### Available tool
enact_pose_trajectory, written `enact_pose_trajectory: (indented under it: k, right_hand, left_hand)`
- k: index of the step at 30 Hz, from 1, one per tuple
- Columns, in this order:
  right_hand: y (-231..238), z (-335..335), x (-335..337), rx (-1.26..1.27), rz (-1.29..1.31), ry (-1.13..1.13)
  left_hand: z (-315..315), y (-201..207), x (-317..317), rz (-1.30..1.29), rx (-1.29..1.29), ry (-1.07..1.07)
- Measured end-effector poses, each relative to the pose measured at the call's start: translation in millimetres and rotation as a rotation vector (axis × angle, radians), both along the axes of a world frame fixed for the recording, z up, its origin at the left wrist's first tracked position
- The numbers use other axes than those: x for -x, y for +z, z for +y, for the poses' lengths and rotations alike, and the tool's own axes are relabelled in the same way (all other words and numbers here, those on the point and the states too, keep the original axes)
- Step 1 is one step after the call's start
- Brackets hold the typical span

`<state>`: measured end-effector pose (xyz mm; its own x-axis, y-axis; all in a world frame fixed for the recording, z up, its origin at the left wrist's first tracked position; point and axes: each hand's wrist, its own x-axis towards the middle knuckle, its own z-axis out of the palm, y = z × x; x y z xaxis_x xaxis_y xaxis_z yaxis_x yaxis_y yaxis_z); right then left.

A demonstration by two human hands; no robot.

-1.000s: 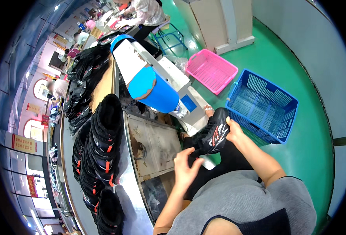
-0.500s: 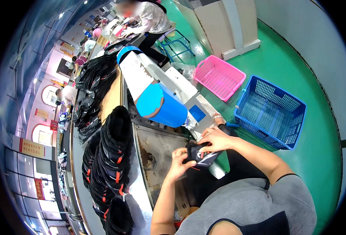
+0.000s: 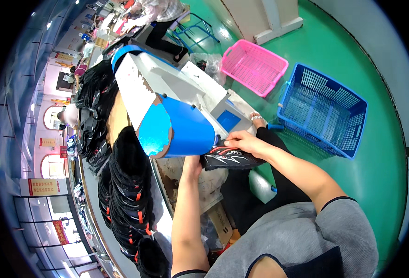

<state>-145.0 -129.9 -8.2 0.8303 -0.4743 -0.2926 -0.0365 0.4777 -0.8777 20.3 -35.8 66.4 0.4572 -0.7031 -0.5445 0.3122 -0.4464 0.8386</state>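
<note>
A black shoe upper (image 3: 232, 160) with red and white markings lies stretched under the head of a blue-and-white machine (image 3: 186, 127). My right hand (image 3: 243, 142) pinches its upper edge, close to the right side of the machine head. At the upper's left end is my left hand (image 3: 193, 164), whose fingers are hidden behind the machine head and the upper. On the bench to the left stand nested stacks of black shoe uppers (image 3: 130, 194) with red tabs.
A pink basket (image 3: 255, 67) and a deeper blue basket (image 3: 322, 111) sit on the green floor (image 3: 352, 60) at right. More black pieces (image 3: 95, 102) pile along the bench beyond the machine. Another person (image 3: 160, 21) sits farther up the line.
Both hands have brought the shoe upper up and forward to the machine head. It was folded between them before and now lies spread out. The view has shifted.
</note>
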Motion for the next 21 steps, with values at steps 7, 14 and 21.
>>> enact_pose_trajectory:
  k: [7,14,21]
  right_hand:
    - [8,-7,9,0.064,0.031,-0.002]
    - [2,-14,10,0.205,-0.146,0.338]
    - [26,28,42,0.412,-0.37,0.471]
  left_hand:
    - [11,0,20,-0.052,0.05,0.056]
    - [66,-23,20,-0.233,0.274,0.123]
    - [163,-24,57,0.825,0.257,0.315]
